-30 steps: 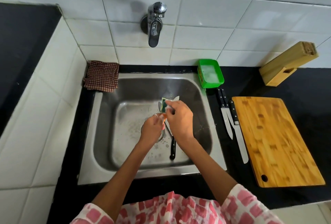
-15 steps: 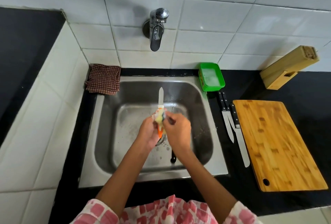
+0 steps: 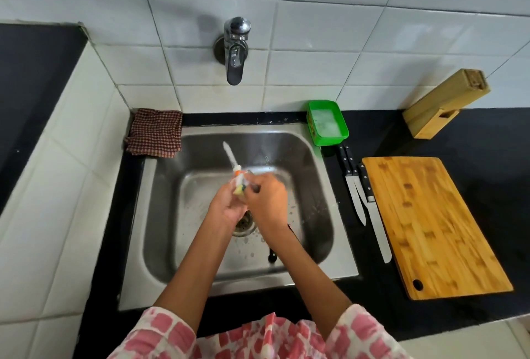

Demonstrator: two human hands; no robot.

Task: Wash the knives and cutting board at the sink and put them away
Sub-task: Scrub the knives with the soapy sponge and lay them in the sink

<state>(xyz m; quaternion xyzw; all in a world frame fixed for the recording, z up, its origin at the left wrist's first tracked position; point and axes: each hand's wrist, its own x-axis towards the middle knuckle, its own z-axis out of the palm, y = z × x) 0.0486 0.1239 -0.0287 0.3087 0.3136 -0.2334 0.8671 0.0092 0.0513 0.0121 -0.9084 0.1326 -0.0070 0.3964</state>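
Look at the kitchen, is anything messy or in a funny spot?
Mostly tidy. One odd thing: a black-handled knife lies loose in the sink bottom, mostly hidden under the right arm, so it is easy to bump. The knife block on the counter leans tilted against the wall tiles.

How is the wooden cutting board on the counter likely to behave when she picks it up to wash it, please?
The cutting board looks thick and solid, so probably stiff and fairly heavy for one grip. It lies flat on the black counter, so she may have to tip up an edge first. The hole near its corner could help her hold it. Once wet and soapy, it would likely turn slippery.
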